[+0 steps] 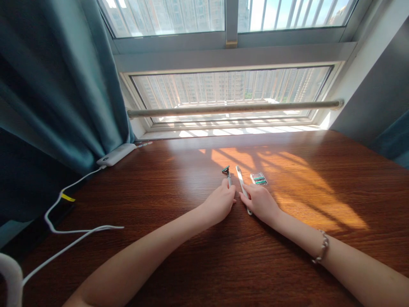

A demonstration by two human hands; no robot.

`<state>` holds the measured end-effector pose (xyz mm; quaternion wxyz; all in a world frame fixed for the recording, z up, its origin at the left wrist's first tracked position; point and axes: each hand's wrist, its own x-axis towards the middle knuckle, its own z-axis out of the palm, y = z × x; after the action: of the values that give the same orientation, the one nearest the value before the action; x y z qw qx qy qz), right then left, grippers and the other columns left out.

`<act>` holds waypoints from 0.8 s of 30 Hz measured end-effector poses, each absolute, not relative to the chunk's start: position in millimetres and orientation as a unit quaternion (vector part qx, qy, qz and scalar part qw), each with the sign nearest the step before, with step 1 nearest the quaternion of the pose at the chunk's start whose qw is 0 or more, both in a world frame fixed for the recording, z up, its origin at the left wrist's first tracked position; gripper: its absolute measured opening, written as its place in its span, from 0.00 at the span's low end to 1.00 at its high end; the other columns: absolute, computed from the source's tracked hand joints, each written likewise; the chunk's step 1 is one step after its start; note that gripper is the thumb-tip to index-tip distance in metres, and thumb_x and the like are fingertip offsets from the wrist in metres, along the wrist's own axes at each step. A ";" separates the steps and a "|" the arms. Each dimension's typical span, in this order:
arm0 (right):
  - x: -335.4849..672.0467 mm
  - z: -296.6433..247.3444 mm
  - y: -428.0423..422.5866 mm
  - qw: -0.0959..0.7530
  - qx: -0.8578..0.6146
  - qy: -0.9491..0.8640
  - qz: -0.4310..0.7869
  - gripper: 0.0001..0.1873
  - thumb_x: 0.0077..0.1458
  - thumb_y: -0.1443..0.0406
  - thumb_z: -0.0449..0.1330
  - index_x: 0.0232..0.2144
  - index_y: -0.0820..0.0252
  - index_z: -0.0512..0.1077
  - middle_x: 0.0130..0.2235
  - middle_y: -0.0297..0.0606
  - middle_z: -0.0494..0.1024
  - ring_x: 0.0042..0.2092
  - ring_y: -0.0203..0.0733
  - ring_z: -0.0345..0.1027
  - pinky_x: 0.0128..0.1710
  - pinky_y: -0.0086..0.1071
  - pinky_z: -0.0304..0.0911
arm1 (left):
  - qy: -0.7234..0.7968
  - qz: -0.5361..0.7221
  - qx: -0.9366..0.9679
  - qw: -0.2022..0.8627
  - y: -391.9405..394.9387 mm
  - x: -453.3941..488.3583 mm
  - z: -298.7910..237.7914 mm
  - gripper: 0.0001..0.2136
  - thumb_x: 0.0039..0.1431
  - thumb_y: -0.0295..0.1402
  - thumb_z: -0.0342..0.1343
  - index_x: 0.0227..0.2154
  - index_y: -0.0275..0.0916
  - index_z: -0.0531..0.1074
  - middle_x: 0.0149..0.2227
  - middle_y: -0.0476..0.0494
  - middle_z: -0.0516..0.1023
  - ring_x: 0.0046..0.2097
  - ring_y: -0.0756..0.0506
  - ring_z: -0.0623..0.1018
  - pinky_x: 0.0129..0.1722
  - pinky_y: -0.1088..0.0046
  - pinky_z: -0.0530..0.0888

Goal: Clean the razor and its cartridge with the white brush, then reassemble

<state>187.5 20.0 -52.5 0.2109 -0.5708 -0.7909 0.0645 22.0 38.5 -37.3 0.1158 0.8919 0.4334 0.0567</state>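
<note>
A razor (229,177) with a dark head and pale handle points away from me, and my left hand (221,199) is closed round its handle. To its right lies a white toothbrush (239,175), bristle end away from me. The fingers of my right hand (259,202) are closed on the toothbrush's handle, whose lower end shows below them. Just beyond my right hand a small clear case (258,178) with green-and-dark razor cartridges rests on the table. My left fingertips are partly hidden.
The brown wooden table (153,187) reaches to the window. A white power bank or similar box (116,154) with a white cable (79,231) lies at the left by a blue curtain (73,85). A horizontal rail (236,109) crosses before the window.
</note>
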 end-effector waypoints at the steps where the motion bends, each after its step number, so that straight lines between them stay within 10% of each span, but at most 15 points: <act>1: 189.1 -51.5 20.3 0.211 -0.572 -0.790 0.063 0.10 0.56 0.62 0.51 0.27 0.60 0.67 0.25 0.35 0.68 0.28 0.37 0.62 0.29 0.29 0.53 | 0.433 0.058 0.891 0.120 38.8 21.8 -37.3 0.04 0.56 0.30 0.46 0.35 0.37 0.60 0.41 0.42 0.61 0.35 0.48 0.70 0.37 0.70 0.69; 11: 242.3 -50.0 51.3 0.252 -0.632 -0.732 0.045 0.35 0.47 0.60 0.57 0.56 0.62 0.55 0.53 0.48 0.61 0.52 0.55 0.54 0.49 0.42 0.53 | 0.448 0.048 0.885 0.115 37.1 21.6 -35.8 0.06 0.57 0.32 0.46 0.36 0.37 0.61 0.40 0.42 0.61 0.32 0.48 0.70 0.36 0.69 0.69; 24: 246.1 -70.2 61.9 0.264 -0.615 -0.738 0.090 0.34 0.45 0.58 0.60 0.54 0.61 0.58 0.50 0.43 0.68 0.51 0.50 0.58 0.49 0.41 0.56 | 0.460 0.052 0.879 0.118 38.0 22.6 -34.2 0.07 0.57 0.32 0.47 0.37 0.37 0.63 0.41 0.41 0.62 0.33 0.47 0.71 0.37 0.68 0.70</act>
<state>246.1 61.9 -70.2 0.2640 -0.6151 -0.7375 0.0896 22.6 38.0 -34.2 0.1175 0.8786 0.4599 0.0523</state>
